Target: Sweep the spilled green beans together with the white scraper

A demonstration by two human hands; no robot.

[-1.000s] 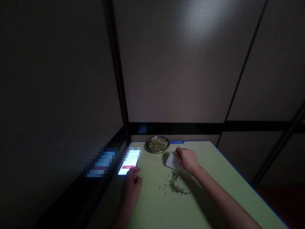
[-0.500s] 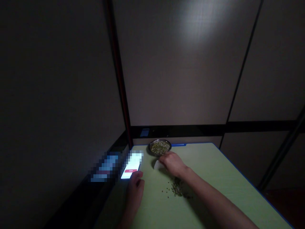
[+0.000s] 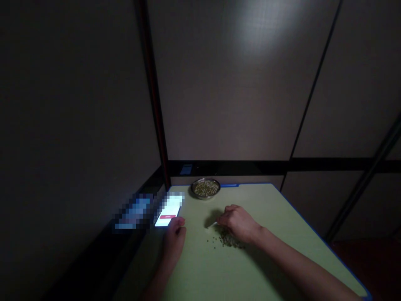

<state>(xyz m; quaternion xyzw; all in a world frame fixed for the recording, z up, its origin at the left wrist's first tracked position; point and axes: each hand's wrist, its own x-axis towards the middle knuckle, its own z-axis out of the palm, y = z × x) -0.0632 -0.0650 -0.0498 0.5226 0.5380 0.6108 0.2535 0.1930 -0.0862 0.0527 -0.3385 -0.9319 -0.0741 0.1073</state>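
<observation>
My right hand (image 3: 239,222) is closed with its fingers pinching a small, thin white piece (image 3: 211,225), whose exact kind I cannot make out. It hovers low over a loose pile of small dark green beans (image 3: 228,241) scattered on the light green table. Part of the pile is covered by that hand. Beyond it stands a round metal bowl (image 3: 206,188) holding pale and green beans. My left hand (image 3: 175,237) rests on the table at the left, fingers loosely curled and apart, with nothing visible in it. Its fingertips are at the lower corner of a lit phone (image 3: 169,211).
The green table (image 3: 203,271) has a blue edge and meets dark panelled walls at the left and back. A blue strip (image 3: 229,185) lies along its far edge beside the bowl. The phone's reflection shows in the glossy left wall.
My right hand has moved from beside the bowl back toward me, with the white piece, to the scattered beans. My left hand stays by the phone. The view has shifted slightly.
</observation>
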